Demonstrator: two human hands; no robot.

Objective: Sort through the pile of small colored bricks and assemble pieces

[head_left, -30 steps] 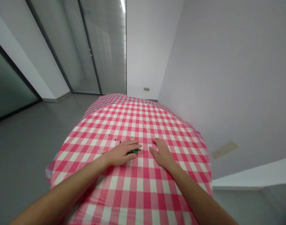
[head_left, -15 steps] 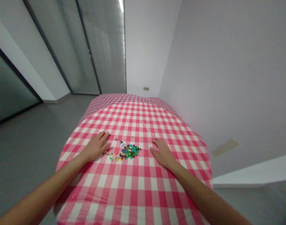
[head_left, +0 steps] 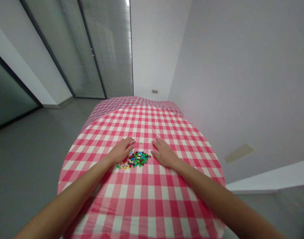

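Note:
A small heap of tiny coloured bricks (head_left: 135, 159) lies on a table covered with a red-and-white checked cloth (head_left: 147, 199). My left hand (head_left: 122, 151) lies flat on the cloth at the heap's left edge, fingers stretched out and pointing away from me. On the heap's right side, my right hand (head_left: 163, 153) also rests flat with its fingers extended. Both hands hold nothing. One green brick (head_left: 141, 143) sits alone between the fingertips of the two hands.
A white wall (head_left: 241, 83) runs close along the table's right side. Grey floor (head_left: 30, 139) and glass partitions with blinds (head_left: 102, 49) are on the left and behind. The cloth hangs over the table's rounded edges.
My left hand moved off the heap to the left, then back against its left edge. My right hand slid left toward the heap. The bricks now sit between both hands.

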